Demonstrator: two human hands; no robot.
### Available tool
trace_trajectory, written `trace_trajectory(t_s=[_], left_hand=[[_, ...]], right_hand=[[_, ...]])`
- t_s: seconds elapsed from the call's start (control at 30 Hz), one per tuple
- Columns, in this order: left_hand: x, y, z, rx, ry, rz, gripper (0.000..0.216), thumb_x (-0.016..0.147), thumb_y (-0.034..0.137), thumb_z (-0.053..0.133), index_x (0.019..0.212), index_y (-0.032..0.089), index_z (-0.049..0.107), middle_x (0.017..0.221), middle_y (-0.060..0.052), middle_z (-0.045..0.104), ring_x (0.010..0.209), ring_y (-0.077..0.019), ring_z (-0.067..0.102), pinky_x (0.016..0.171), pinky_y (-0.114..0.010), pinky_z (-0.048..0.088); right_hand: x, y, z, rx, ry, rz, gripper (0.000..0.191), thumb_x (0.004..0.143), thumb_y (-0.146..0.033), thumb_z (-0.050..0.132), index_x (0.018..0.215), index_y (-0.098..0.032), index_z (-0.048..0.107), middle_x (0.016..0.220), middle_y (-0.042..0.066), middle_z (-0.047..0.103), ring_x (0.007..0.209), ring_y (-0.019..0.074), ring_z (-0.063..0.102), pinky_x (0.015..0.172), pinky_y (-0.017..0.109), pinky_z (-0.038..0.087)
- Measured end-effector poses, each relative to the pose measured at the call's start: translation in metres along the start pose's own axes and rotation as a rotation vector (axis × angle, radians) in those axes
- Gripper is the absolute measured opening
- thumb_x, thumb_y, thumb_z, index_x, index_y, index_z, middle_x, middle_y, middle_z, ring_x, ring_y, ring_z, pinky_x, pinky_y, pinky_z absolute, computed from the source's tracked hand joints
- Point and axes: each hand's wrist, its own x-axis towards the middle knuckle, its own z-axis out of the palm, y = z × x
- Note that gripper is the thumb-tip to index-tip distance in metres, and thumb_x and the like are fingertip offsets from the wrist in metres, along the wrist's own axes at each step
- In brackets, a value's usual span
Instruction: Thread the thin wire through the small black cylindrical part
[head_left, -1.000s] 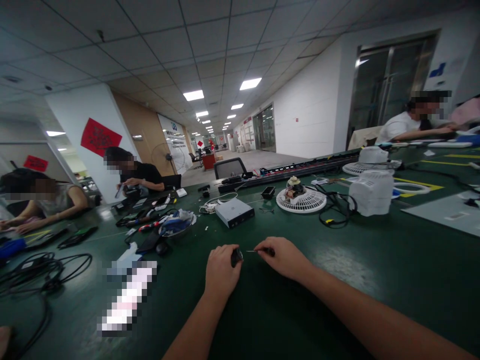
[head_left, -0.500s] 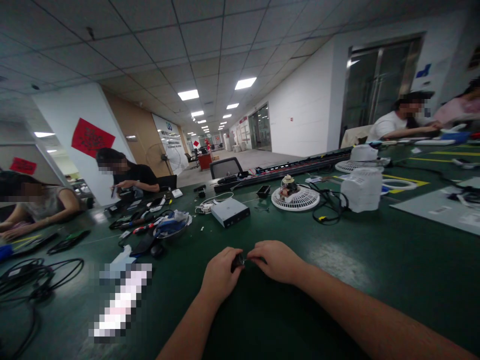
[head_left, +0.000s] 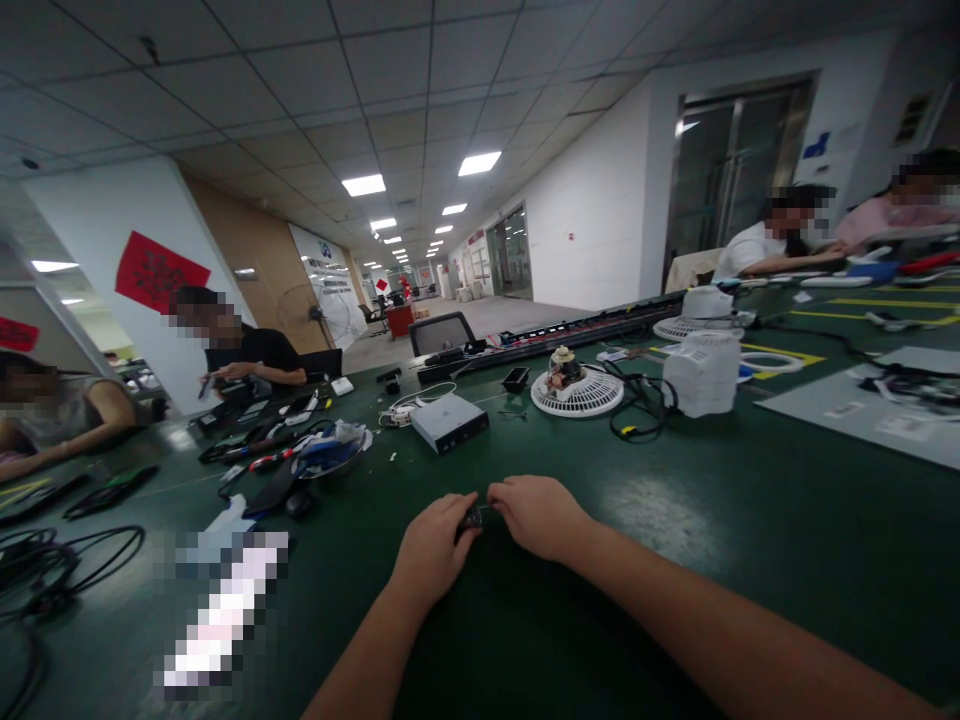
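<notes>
Between thumb and fingers, my left hand grips a small dark part; its kind is too small to make out. Close on its right, my right hand has its fingers pinched together at a thin light piece beside the dark part. What exactly those fingertips hold is hidden. Both hands are over the green tabletop. Beyond them lies a silver-grey box like an optical disc drive, with a white cable next to it.
A white fan grille with a motor, a white plastic housing and a black cord stand ahead right. Tools and a blue cloth bundle lie left, with black cables nearer. Several people sit at the table's sides.
The view has turned slightly, so the scene sits a little further left. My hands stay close together, and the dark part in my left hand appears tilted differently.
</notes>
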Motion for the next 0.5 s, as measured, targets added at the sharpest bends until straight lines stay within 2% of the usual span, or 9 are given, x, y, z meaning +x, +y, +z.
trace_trajectory(t_s=[0.2, 0.4, 0.5], left_hand=[[-0.0002, 0.0017, -0.001, -0.006, -0.004, 0.022, 0.04, 0.086, 0.023, 0.057, 0.126, 0.022, 0.057, 0.118, -0.005, 0.064, 0.108, -0.0205, 0.058, 0.096, -0.032, 0.044], [0.0004, 0.002, 0.0016, 0.036, -0.017, 0.039, 0.038, 0.087, 0.024, 0.058, 0.124, 0.022, 0.057, 0.118, -0.005, 0.064, 0.107, -0.0213, 0.058, 0.095, -0.033, 0.045], [0.0003, 0.0018, 0.0031, 0.046, -0.012, 0.05, 0.039, 0.087, 0.024, 0.058, 0.126, 0.022, 0.056, 0.119, -0.005, 0.064, 0.108, -0.0211, 0.058, 0.097, -0.033, 0.044]], right_hand=[[-0.0019, 0.0009, -0.0011, 0.06, -0.055, -0.076, 0.02, 0.09, -0.025, 0.045, 0.096, -0.022, 0.064, 0.091, 0.006, 0.07, 0.083, 0.0205, 0.063, 0.07, 0.03, 0.04], [0.0003, -0.0006, 0.0003, 0.048, -0.046, -0.007, 0.025, 0.091, -0.023, 0.04, 0.095, -0.022, 0.064, 0.089, 0.006, 0.07, 0.081, 0.021, 0.064, 0.068, 0.03, 0.039], [-0.0003, 0.0011, 0.0014, 0.057, -0.07, -0.045, 0.023, 0.091, -0.024, 0.041, 0.094, -0.022, 0.064, 0.088, 0.006, 0.07, 0.08, 0.0206, 0.063, 0.068, 0.03, 0.038]])
